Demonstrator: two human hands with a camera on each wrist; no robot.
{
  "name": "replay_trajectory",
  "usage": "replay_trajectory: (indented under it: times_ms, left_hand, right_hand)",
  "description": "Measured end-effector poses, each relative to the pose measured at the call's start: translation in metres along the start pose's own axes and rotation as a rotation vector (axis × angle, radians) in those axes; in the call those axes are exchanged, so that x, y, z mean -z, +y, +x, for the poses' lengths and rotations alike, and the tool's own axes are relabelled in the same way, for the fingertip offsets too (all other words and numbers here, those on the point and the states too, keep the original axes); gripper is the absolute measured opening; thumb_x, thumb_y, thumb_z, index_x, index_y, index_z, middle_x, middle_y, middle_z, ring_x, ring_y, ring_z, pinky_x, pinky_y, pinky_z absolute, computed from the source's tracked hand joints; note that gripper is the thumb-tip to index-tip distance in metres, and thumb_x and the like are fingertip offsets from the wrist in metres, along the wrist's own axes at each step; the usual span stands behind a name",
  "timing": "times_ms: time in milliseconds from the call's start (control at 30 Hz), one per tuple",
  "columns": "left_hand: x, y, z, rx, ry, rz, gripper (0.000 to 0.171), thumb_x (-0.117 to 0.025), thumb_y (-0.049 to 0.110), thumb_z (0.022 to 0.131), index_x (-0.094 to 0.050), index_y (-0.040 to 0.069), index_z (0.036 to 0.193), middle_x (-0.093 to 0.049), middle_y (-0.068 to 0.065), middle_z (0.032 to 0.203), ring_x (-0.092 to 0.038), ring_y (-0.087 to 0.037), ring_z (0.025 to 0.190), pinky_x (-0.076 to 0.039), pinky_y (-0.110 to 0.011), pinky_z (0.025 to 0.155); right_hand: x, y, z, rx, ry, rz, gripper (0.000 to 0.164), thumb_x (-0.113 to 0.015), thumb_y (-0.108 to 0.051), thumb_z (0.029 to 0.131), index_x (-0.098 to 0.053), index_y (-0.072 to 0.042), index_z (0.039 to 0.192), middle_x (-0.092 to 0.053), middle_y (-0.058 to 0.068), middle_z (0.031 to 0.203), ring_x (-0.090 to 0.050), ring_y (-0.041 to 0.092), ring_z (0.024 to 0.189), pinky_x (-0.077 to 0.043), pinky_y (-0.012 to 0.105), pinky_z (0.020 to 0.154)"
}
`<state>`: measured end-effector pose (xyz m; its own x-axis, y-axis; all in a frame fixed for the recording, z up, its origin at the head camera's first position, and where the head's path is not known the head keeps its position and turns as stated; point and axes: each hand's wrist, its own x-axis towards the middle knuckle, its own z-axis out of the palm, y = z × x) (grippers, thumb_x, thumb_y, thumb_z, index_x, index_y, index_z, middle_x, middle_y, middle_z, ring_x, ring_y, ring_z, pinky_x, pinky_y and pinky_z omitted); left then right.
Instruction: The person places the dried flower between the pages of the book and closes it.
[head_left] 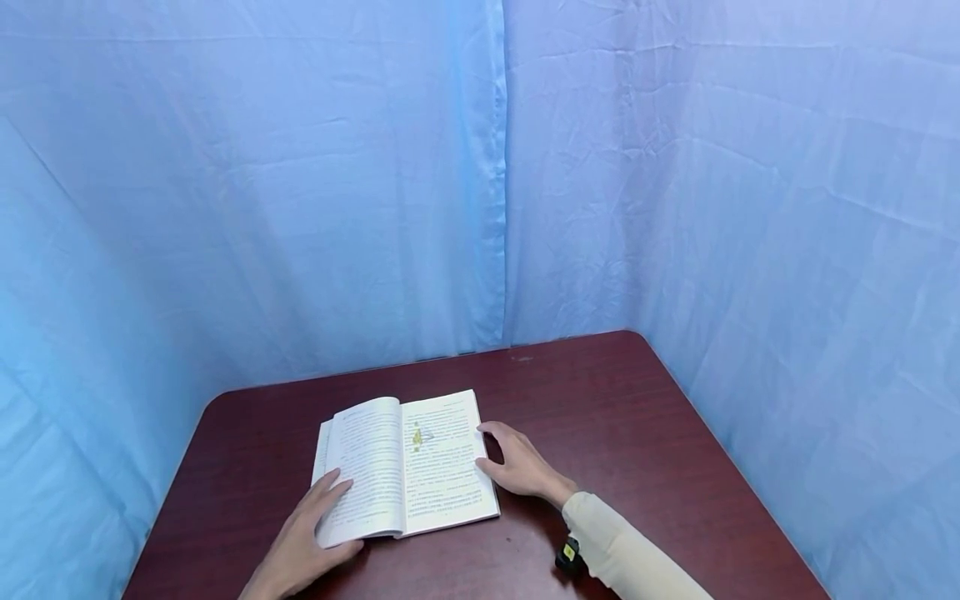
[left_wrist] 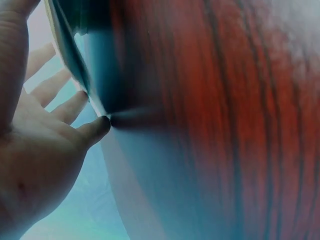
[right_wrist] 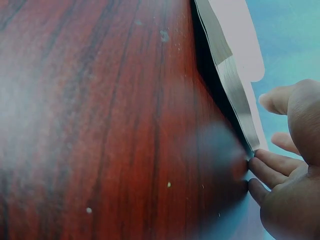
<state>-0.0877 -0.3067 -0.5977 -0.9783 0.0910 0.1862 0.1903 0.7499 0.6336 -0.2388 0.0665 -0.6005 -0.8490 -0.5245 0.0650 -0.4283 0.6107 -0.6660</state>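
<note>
An open book (head_left: 442, 467) with printed text lies on the dark red-brown table, and a small yellowish picture shows on its right page. My left hand (head_left: 303, 533) rests at the book's lower left, fingers over the left page's outer edge and thumb near the bottom edge. In the left wrist view that hand (left_wrist: 55, 125) has its fingers spread beside the book's edge. At the right page's outer edge, my right hand (head_left: 521, 462) touches the book with relaxed fingers. The right wrist view shows the page block (right_wrist: 235, 90) side-on, with fingertips of the right hand (right_wrist: 287, 170) at its corner.
The table (head_left: 637, 433) has rounded far corners. Blue curtains (head_left: 337, 208) hang behind it and along both sides. A small black device with a yellow mark (head_left: 569, 553) sits by the right sleeve (head_left: 622, 542).
</note>
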Motion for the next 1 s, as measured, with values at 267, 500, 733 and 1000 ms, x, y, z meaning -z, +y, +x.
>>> replay_trajectory:
  times_ms: [267,500,733,1000]
  left_hand:
    - [0.002,0.004,0.000,0.032,-0.002,-0.014,0.089,-0.095,0.044,0.071,-0.057,0.019,0.148,-0.041,-0.013,0.165,-0.039,-0.041,0.149,-0.010,0.007,0.101]
    - [0.003,0.009,0.000,0.060,0.036,0.015,0.078,-0.084,0.054,0.082,-0.060,0.016,0.145,-0.044,-0.011,0.163,-0.038,-0.044,0.151,-0.005,0.009,0.101]
    - [0.003,0.010,0.001,0.054,0.146,0.029,0.057,-0.080,0.041,0.091,-0.068,0.008,0.135,-0.052,-0.014,0.157,-0.041,-0.048,0.148,-0.004,0.009,0.105]
    - [0.002,0.017,0.010,-0.119,0.406,0.018,0.040,-0.092,0.010,0.076,-0.079,0.005,0.113,-0.063,-0.018,0.144,-0.049,-0.038,0.146,-0.021,0.003,0.115]
  right_hand:
    - [-0.001,-0.001,0.000,0.011,0.007,-0.002,0.055,-0.067,-0.030,0.100,-0.052,-0.008,0.148,-0.056,0.010,0.152,-0.053,0.026,0.144,-0.046,0.051,0.116]
    - [0.000,0.000,0.000,0.017,0.008,0.008,0.055,-0.067,-0.029,0.100,-0.052,-0.007,0.148,-0.055,0.011,0.152,-0.053,0.028,0.144,-0.046,0.052,0.116]
    - [0.000,-0.001,0.000,0.021,0.010,-0.010,0.054,-0.067,-0.029,0.100,-0.052,-0.008,0.148,-0.055,0.011,0.153,-0.053,0.027,0.144,-0.046,0.052,0.116]
    - [0.000,0.000,0.000,-0.002,0.008,-0.001,0.055,-0.067,-0.031,0.100,-0.053,-0.009,0.148,-0.055,0.009,0.153,-0.052,0.028,0.145,-0.045,0.052,0.117]
